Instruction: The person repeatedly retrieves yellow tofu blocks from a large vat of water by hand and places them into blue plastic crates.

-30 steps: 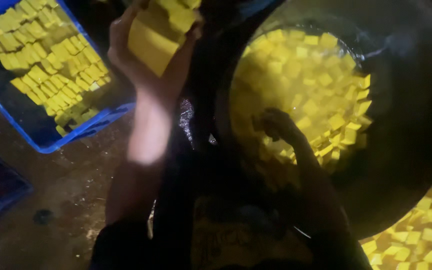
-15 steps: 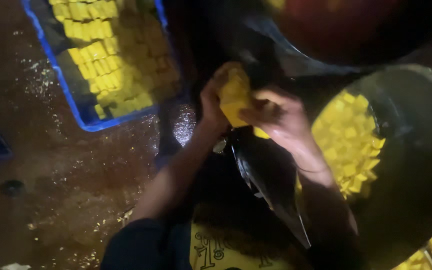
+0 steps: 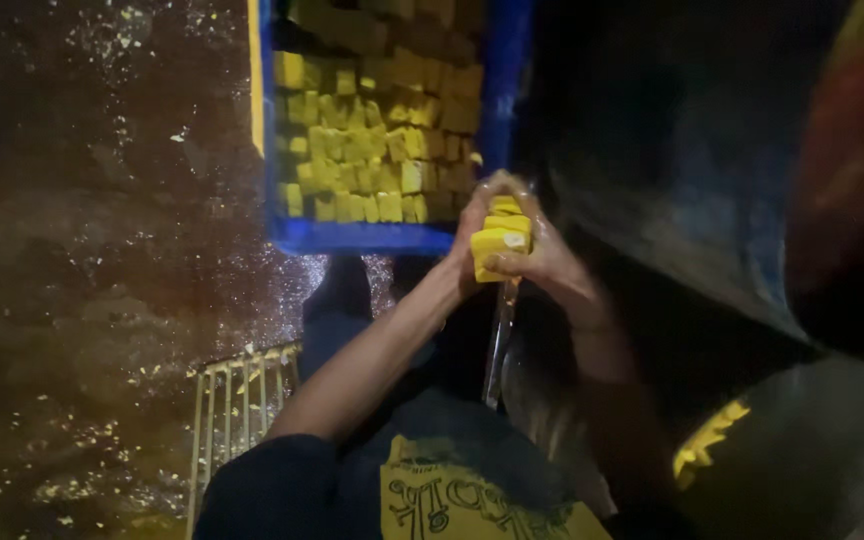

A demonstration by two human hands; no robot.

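Observation:
A stack of yellow blocks (image 3: 499, 238) sits between both my hands, just in front of a blue crate (image 3: 372, 237). My left hand (image 3: 469, 235) cups the stack from the left side. My right hand (image 3: 548, 255) grips it from the right, fingers wrapped over the top. The crate holds several more yellow blocks (image 3: 382, 140) packed in rows. A thin clear strip hangs down below the stack.
A large dark round vessel (image 3: 742, 200) fills the right side, with a second basin (image 3: 812, 440) holding a little yellow material lower right. Wet brown floor (image 3: 102, 300) speckled with yellow crumbs lies left. A pale metal rack (image 3: 237, 400) stands by my left arm.
The view has swung left, so the crate now sits straight ahead and the basin of yellow blocks has left view. Both hands stay closed around the yellow stack.

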